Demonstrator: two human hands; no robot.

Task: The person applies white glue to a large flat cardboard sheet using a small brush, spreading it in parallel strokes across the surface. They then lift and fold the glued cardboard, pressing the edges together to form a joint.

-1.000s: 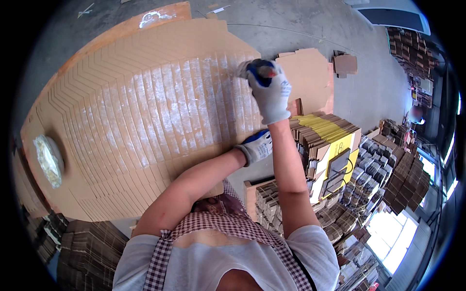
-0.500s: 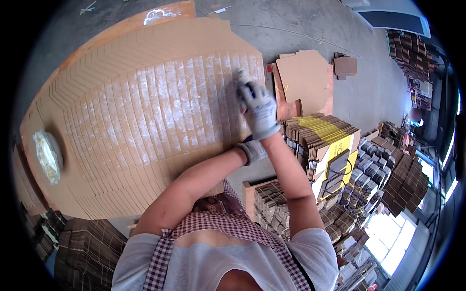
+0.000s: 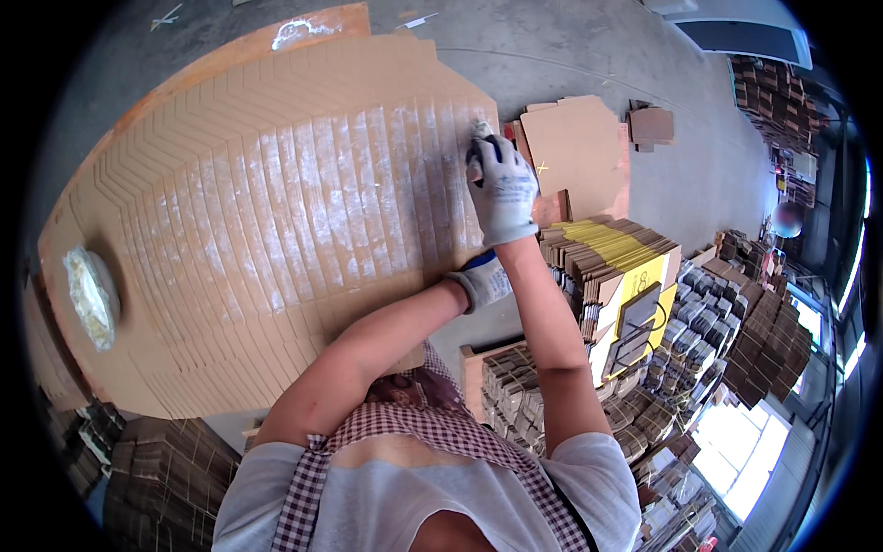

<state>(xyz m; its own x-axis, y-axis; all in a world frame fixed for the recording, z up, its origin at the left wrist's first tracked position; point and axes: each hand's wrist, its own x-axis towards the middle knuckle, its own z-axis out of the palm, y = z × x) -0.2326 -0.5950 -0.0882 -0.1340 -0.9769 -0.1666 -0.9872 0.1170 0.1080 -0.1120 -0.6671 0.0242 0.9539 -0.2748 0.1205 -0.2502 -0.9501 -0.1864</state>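
Observation:
A wide fan of overlapping brown cardboard sheets (image 3: 276, 212) lies on a wooden table, its middle streaked with whitish glue. My right hand (image 3: 504, 189), in a grey glove, is closed around a blue-handled brush (image 3: 481, 138) whose bristles touch the fan's far right sheets. My left hand (image 3: 485, 281), in a grey and blue glove, presses on the fan's near right edge, just below the right hand.
A round dish of pale paste (image 3: 89, 296) sits at the fan's left end. Loose cardboard sheets (image 3: 575, 147) lie on the floor to the right. Stacks of folded yellow and brown cartons (image 3: 616, 267) crowd the right side, with more bundles (image 3: 166, 478) lower left.
My right hand drew the brush toward me along the fan's right sheets, then pushed it back out a little. The left hand stayed on the near edge.

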